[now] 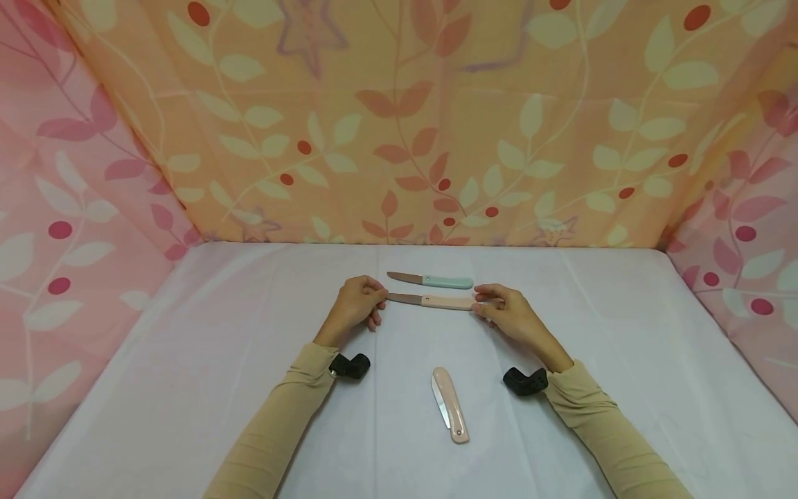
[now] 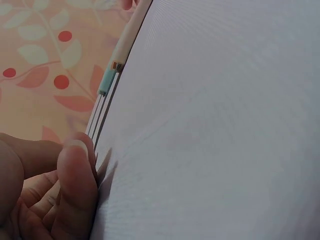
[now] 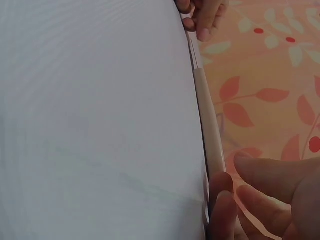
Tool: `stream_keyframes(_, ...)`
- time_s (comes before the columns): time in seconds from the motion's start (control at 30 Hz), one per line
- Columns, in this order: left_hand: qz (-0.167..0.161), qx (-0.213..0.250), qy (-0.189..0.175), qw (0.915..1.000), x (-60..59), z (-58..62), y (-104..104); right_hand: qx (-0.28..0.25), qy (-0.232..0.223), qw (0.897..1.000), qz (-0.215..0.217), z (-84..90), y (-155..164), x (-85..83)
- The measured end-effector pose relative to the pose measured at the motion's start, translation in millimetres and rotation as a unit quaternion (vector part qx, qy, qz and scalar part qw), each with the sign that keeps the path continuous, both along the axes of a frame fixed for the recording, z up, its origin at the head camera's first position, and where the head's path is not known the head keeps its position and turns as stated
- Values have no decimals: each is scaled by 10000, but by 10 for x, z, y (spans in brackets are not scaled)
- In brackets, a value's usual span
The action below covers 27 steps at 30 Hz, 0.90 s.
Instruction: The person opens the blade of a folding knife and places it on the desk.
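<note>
Now both hands hold one pink-handled knife [image 1: 430, 301] by its ends, near the table's [image 1: 187, 360] far edge.

Left hand [image 1: 357, 303] has curled fingers pinching the blade tip; right hand [image 1: 508, 312] pinches the handle's butt end. Just beyond lies a green-handled knife [image 1: 431, 280], parallel and close. Toward the near edge, between the forearms, lies a folded pink knife [image 1: 450, 404], well apart.

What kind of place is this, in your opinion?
Probably a makeshift recording booth: leaf-print fabric walls enclose a table under a white cloth, where only three small knives lie.
</note>
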State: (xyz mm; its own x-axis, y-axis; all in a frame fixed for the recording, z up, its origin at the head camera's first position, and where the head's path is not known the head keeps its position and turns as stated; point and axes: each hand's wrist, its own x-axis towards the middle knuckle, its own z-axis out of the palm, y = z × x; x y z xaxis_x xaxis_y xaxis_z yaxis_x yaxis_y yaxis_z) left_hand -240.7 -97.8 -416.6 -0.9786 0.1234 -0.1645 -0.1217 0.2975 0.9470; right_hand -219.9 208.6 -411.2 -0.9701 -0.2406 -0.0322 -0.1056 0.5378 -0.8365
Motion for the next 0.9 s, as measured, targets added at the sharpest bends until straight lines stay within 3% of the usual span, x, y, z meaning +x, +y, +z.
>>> stream_keyframes(0.37,-144,-424,86,9990,55,25,31,-125,-195,9996,-148,51,-44,54)
stream_keyframes(0.63,-827,-597,176,9946,195,105,69,216,-40,9987,-456,60,-78,193)
stream_keyframes(0.9,-1282,-956,608,9853,370,110,93,499,276,9982,-174,52,-84,475)
